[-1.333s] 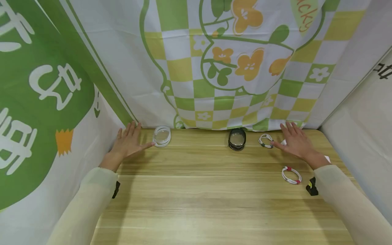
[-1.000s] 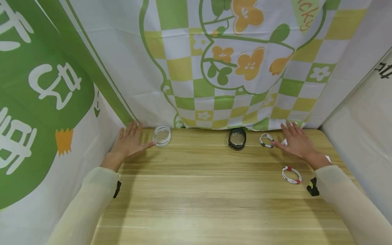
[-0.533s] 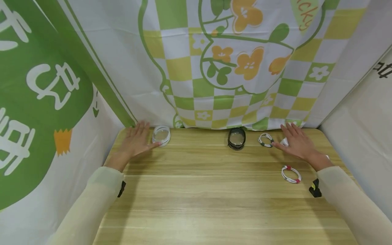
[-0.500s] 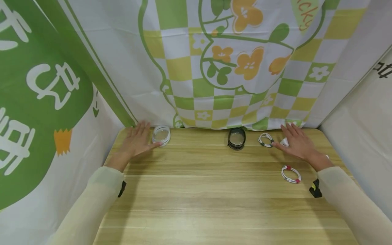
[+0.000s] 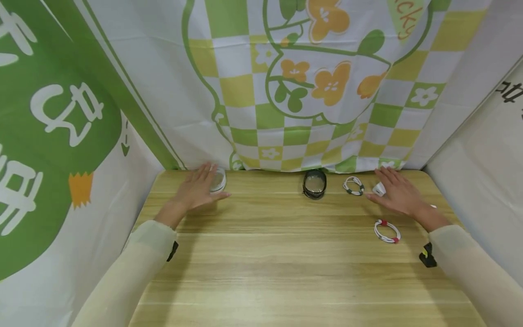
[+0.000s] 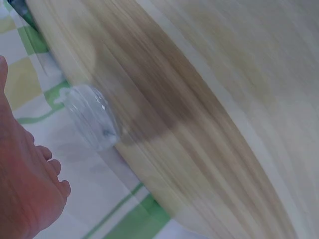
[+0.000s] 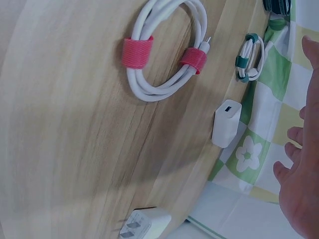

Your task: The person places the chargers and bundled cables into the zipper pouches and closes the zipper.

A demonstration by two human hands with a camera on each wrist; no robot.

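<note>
With fingers straight and spread, my left hand [image 5: 196, 188] hovers near the table's back edge, partly overlapping a pale, glossy ring-shaped coil [image 5: 219, 180] in the head view. The same coil [image 6: 92, 117] shows beside my fingers in the left wrist view. My right hand [image 5: 398, 193], also spread and holding nothing, is nearest a white USB charger [image 5: 379, 189]. Left of that charger lies a small white cable [image 5: 353, 185] wound up with green straps. A larger coiled white cable [image 7: 167, 50] with red straps lies nearer the front. A second white charger [image 7: 144, 224] has metal prongs.
A black coil [image 5: 314, 184] sits at the back of the wooden table [image 5: 261, 263]. Behind it hangs a green and yellow checked curtain [image 5: 269, 104]. Printed cloth walls [image 5: 139, 159] close in both sides.
My left hand has moved right, from beside the pale coil to overlapping it. My right hand has shifted slightly right, so more of the white charger shows. The objects stay in place.
</note>
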